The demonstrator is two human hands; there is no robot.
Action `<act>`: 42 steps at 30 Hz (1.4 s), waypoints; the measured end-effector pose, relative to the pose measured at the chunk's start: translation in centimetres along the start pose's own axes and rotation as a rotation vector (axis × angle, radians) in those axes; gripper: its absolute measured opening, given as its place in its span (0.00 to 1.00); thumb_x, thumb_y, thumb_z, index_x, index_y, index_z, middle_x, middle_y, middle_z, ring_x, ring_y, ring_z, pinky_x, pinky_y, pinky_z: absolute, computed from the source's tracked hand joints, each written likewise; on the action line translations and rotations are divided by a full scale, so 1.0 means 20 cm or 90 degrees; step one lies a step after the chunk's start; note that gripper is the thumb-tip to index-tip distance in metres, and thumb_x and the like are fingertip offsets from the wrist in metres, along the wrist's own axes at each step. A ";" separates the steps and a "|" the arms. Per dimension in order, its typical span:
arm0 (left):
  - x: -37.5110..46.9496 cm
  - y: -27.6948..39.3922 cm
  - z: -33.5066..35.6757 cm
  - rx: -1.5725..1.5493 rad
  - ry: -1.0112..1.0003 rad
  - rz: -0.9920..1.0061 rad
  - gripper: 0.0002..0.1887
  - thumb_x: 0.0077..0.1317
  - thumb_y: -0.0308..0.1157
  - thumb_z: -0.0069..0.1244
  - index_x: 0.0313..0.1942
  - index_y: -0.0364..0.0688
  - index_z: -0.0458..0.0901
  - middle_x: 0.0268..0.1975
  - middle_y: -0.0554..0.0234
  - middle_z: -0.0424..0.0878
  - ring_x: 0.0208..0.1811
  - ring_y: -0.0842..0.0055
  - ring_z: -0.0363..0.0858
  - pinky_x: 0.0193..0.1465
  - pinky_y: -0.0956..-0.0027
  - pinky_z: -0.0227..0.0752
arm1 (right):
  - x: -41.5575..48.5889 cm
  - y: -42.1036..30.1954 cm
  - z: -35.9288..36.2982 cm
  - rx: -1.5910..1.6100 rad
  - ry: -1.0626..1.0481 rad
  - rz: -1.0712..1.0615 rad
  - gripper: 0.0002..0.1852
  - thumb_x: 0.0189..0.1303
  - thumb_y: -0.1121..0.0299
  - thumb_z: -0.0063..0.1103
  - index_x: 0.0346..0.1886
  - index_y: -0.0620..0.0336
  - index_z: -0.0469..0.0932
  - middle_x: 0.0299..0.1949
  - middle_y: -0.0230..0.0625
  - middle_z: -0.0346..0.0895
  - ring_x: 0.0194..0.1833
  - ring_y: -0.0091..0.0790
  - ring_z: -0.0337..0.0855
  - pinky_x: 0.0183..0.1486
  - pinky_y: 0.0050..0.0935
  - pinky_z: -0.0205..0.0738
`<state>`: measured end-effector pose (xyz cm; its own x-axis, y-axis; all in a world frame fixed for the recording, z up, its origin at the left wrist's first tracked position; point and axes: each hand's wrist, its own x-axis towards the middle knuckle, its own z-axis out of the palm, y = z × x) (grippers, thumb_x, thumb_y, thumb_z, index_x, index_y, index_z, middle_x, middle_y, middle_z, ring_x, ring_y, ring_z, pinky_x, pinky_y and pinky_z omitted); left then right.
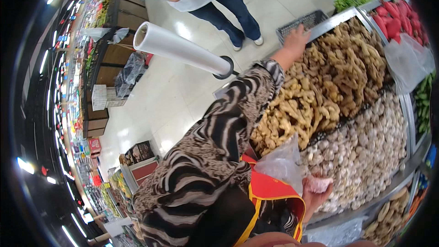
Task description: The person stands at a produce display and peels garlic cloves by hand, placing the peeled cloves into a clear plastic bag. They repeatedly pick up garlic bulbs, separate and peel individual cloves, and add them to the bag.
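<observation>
My left hand (pixel 295 43) reaches out, fingers apart, to the metal edge of the produce stand, beside a grey plastic basket (pixel 301 24). Low in the view, my right hand (pixel 317 193) is closed around a pink, crumpled cloth or sponge-like thing (pixel 319 184) near the front of the garlic. Heaped ginger roots (pixel 346 61) lie between the hands, with paler ginger (pixel 291 109) nearer me. Garlic bulbs (pixel 363 151) fill the section alongside. A clear plastic bag (pixel 283 161) hangs between my apron and the ginger.
A roll of plastic bags (pixel 185 49) stands on a holder left of my outstretched arm. Beyond it, a person (pixel 219 0) stands on the tiled floor. Red peppers (pixel 394 19), leafy greens (pixel 349 0) and another plastic bag (pixel 410 61) are at the stand's far side.
</observation>
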<state>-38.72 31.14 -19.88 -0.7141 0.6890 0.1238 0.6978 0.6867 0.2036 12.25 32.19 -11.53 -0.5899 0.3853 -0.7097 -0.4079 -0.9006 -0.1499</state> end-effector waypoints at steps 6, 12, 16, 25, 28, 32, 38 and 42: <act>0.02 -0.10 0.12 0.085 -0.118 0.105 0.08 0.62 0.27 0.51 0.39 0.43 0.85 0.45 0.54 0.81 0.51 0.62 0.78 0.47 0.58 0.78 | 0.03 -0.04 0.07 -0.031 0.046 -0.011 0.19 0.62 0.50 0.56 0.45 0.55 0.74 0.44 0.39 0.73 0.46 0.39 0.72 0.42 0.48 0.67; -0.14 0.24 -0.26 -0.319 -0.130 -0.113 0.07 0.58 0.34 0.56 0.33 0.43 0.87 0.32 0.59 0.84 0.32 0.67 0.84 0.42 0.63 0.78 | -0.02 -0.03 0.07 -0.038 0.050 -0.039 0.19 0.62 0.50 0.56 0.44 0.55 0.74 0.43 0.39 0.73 0.46 0.39 0.72 0.41 0.48 0.70; -0.62 0.71 -0.73 -0.654 -0.254 0.259 0.05 0.63 0.27 0.53 0.36 0.37 0.84 0.31 0.61 0.86 0.30 0.73 0.84 0.37 0.69 0.76 | -0.06 -0.04 -0.04 -0.038 0.051 -0.051 0.21 0.60 0.49 0.57 0.48 0.53 0.76 0.44 0.40 0.79 0.44 0.42 0.78 0.42 0.51 0.74; -1.42 0.89 -1.32 -0.796 -0.419 0.245 0.06 0.67 0.20 0.48 0.41 0.30 0.82 0.34 0.58 0.85 0.34 0.80 0.85 0.35 0.78 0.79 | -0.37 -0.12 -0.08 0.053 -0.160 -0.070 0.23 0.64 0.49 0.51 0.48 0.60 0.76 0.48 0.45 0.78 0.51 0.48 0.78 0.48 0.53 0.73; -1.65 0.96 -1.21 -0.595 -0.381 0.435 0.05 0.62 0.20 0.52 0.38 0.35 0.82 0.33 0.59 0.85 0.30 0.74 0.85 0.32 0.75 0.77 | -0.51 -0.08 -0.09 0.028 -0.107 -0.111 0.23 0.64 0.49 0.50 0.46 0.61 0.75 0.45 0.46 0.78 0.49 0.47 0.77 0.47 0.51 0.73; -1.74 1.00 -0.81 -0.241 -0.337 0.518 0.07 0.61 0.27 0.51 0.39 0.38 0.81 0.35 0.55 0.84 0.33 0.59 0.84 0.33 0.63 0.77 | -0.39 -0.07 -0.13 0.027 -0.156 -0.097 0.22 0.64 0.50 0.49 0.45 0.62 0.75 0.44 0.46 0.78 0.47 0.45 0.78 0.45 0.49 0.73; -1.83 1.03 -0.65 0.211 -0.562 0.459 0.21 0.58 0.27 0.51 0.54 0.40 0.74 0.38 0.54 0.82 0.37 0.59 0.85 0.34 0.60 0.78 | -0.43 -0.04 -0.16 -0.027 -0.158 -0.105 0.20 0.65 0.52 0.52 0.46 0.59 0.75 0.44 0.44 0.80 0.44 0.42 0.81 0.43 0.47 0.78; -1.88 0.89 -0.69 0.141 -0.415 0.362 0.26 0.57 0.27 0.53 0.58 0.39 0.71 0.47 0.50 0.79 0.40 0.59 0.85 0.37 0.60 0.79 | -0.42 -0.03 -0.27 -0.198 -0.025 -0.115 0.19 0.66 0.51 0.51 0.49 0.56 0.75 0.45 0.42 0.81 0.39 0.38 0.84 0.36 0.42 0.82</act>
<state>-0.19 14.29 -7.40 -0.1298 0.8876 -0.4419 0.9800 0.1827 0.0792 21.20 28.47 -9.22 -0.5568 0.5460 -0.6259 -0.2800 -0.8328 -0.4775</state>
